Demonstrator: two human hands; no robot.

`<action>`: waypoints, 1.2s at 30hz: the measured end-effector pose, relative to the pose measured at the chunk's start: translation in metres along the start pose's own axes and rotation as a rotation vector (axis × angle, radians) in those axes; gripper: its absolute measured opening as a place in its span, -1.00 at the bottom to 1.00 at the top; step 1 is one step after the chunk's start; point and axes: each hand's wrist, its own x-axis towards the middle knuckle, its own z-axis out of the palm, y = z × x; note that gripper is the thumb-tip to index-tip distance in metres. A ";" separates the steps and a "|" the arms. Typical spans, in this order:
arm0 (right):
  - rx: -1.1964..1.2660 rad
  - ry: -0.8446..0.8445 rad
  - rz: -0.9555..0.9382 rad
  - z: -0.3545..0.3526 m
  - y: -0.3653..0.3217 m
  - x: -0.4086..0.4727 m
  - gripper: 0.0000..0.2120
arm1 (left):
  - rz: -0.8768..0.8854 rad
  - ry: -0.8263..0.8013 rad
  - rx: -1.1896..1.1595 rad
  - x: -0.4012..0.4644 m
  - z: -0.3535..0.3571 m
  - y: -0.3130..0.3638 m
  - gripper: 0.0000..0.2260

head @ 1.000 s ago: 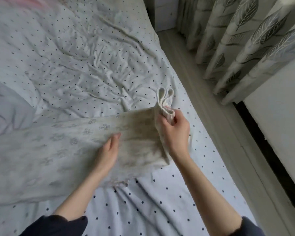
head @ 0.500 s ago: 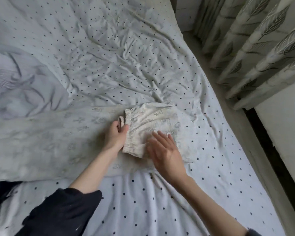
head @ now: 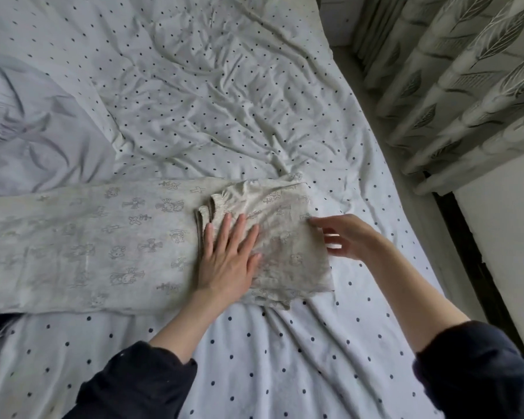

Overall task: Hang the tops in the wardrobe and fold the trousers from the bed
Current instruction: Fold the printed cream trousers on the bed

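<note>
Left hand (head: pixel 229 257) has moved from the folded end's edge onto it, now pressing flat on the trousers (head: pixel 109 240). Right hand (head: pixel 344 237), loosely curled, has lifted off, holding nothing; first fold looks set.

One head-worn view looks forward and down, close over the bed (head: pixel 254 373), curtains (head: pixel 466 86) at right.

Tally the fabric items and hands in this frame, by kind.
Patterned trousers: 1
Dotted bedsheet: 1
Grey quilt: 1
Leaf-print curtain: 1
Hands: 2, left hand, right hand
Total: 6
</note>
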 end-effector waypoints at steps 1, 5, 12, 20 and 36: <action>-0.003 0.005 0.005 0.003 -0.001 -0.001 -0.81 | -0.003 -0.008 -0.014 -0.001 0.000 -0.001 -0.51; -0.015 0.080 -0.113 0.015 -0.011 -0.016 -0.75 | 0.007 0.001 -0.264 -0.007 -0.010 -0.006 -0.53; -0.179 0.256 -0.383 0.058 -0.042 -0.082 -0.80 | -0.038 -0.129 -0.827 -0.045 -0.034 -0.027 -0.50; -0.545 0.339 -0.664 0.199 -0.069 -0.151 -0.84 | -0.367 0.019 -1.720 -0.102 -0.078 -0.112 -0.60; -0.550 0.521 -0.653 0.315 0.008 -0.111 -0.75 | -0.452 0.121 -1.576 -0.150 -0.021 -0.245 -0.56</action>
